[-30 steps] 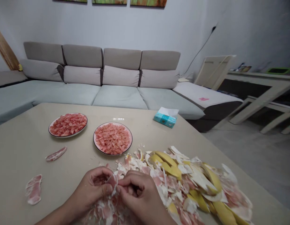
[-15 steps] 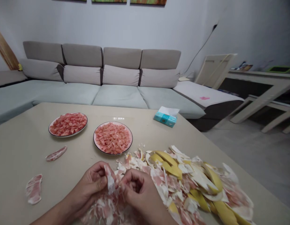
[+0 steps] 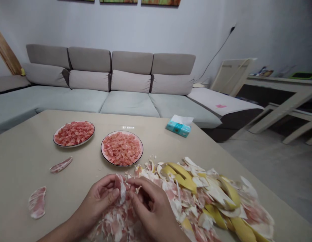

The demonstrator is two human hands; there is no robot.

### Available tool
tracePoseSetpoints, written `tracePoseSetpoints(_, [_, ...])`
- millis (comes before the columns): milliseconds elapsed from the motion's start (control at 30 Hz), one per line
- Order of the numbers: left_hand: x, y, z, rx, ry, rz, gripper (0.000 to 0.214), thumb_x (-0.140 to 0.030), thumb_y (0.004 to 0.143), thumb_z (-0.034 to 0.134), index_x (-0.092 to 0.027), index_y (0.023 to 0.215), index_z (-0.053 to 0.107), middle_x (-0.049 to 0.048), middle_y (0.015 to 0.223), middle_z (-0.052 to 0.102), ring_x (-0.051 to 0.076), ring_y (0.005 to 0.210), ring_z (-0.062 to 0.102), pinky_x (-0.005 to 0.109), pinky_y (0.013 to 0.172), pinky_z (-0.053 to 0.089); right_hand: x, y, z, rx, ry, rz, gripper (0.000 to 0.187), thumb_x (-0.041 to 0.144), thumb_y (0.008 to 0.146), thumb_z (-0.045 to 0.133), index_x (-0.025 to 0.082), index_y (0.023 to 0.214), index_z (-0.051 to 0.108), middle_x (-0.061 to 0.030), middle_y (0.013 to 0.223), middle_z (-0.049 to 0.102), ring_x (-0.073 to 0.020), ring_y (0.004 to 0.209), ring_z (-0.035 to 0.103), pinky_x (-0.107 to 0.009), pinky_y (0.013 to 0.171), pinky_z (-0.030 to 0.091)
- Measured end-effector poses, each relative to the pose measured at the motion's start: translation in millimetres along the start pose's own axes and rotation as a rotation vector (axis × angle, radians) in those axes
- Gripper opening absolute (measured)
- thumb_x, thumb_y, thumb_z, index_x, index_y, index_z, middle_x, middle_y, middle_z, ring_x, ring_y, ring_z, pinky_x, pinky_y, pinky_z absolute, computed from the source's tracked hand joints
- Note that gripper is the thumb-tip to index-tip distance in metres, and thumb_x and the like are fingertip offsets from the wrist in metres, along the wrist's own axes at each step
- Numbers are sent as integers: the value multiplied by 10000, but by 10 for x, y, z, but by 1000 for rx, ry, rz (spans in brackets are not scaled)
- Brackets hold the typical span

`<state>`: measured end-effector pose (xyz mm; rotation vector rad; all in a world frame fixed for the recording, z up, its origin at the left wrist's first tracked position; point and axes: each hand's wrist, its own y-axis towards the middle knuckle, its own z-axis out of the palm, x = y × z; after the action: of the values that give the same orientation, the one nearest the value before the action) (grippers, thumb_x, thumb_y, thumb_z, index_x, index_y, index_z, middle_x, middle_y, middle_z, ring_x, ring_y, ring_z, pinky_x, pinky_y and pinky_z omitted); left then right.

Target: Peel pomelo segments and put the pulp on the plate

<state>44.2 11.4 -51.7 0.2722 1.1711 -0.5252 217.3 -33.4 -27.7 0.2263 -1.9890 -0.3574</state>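
Observation:
My left hand (image 3: 102,196) grips a pomelo segment (image 3: 120,190) upright between thumb and fingers, its pale membrane facing right. Against the segment's right edge, my right hand (image 3: 148,198) has thumb and index fingertips closed on it; the exact bit pinched is too small to make out. Below both hands lies a heap of torn membrane (image 3: 115,223). Two unpeeled segments rest on the table at left: a thin segment (image 3: 61,165) and a wider segment (image 3: 37,202). Beyond the hands stands a dark-rimmed plate of pink pomelo flesh (image 3: 122,148).
A second plate of flesh (image 3: 74,133) sits farther left. Yellow and white pomelo rind (image 3: 182,176) is piled with membrane scraps across the right of the table (image 3: 150,129). A blue tissue pack (image 3: 179,126) lies near the far edge, before a grey sofa (image 3: 130,102).
My right index finger has extended up to the segment's upper edge, and the hand looks less curled. The segment is turned slightly, showing pink on its left side. Plates and rind have not moved.

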Motion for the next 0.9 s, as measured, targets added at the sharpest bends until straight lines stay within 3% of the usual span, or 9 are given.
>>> tracePoseSetpoints(67, [14,-1,6,-28,67,22,293,-274,801,721,-201,1082,680,73,1011,692,220,973,626,308,887,476,-19,4,10,-37,2,10,161,198,846,601,206,957,718,-32,794,675,-125,582,538,-224,527,385])
tracePoseSetpoints(267, [50,-27,17,-92,359,125,210,-304,797,715,-230,992,733,67,1012,686,235,985,628,309,885,476,-50,-11,71,-37,9,48,155,217,811,618,169,770,759,-21,613,628,-123,532,500,-222,502,358])
tracePoseSetpoints(500, [53,-49,-23,-47,641,243,201,-323,817,685,-247,992,748,62,899,682,218,869,640,296,783,488,12,0,104,-32,49,266,186,247,702,572,155,542,592,50,483,416,-86,455,344,-205,435,258])
tracePoseSetpoints(600, [49,-52,8,-52,599,218,184,-327,798,702,-233,945,759,62,877,682,226,868,639,300,787,484,25,3,129,-61,87,338,162,263,649,555,181,517,509,61,477,389,-81,453,317,-205,428,236])
tracePoseSetpoints(767, [68,-43,44,5,239,47,226,-322,782,723,-216,980,750,61,933,701,224,887,642,293,794,478,46,11,143,-32,225,479,145,293,595,567,197,534,478,81,463,369,-70,448,278,-201,427,201])
tracePoseSetpoints(900, [90,-39,34,62,54,-51,242,-330,752,759,-182,943,743,47,838,694,186,796,628,255,725,464,72,37,99,10,290,522,143,301,583,585,192,553,497,84,458,382,-69,445,282,-200,435,205])
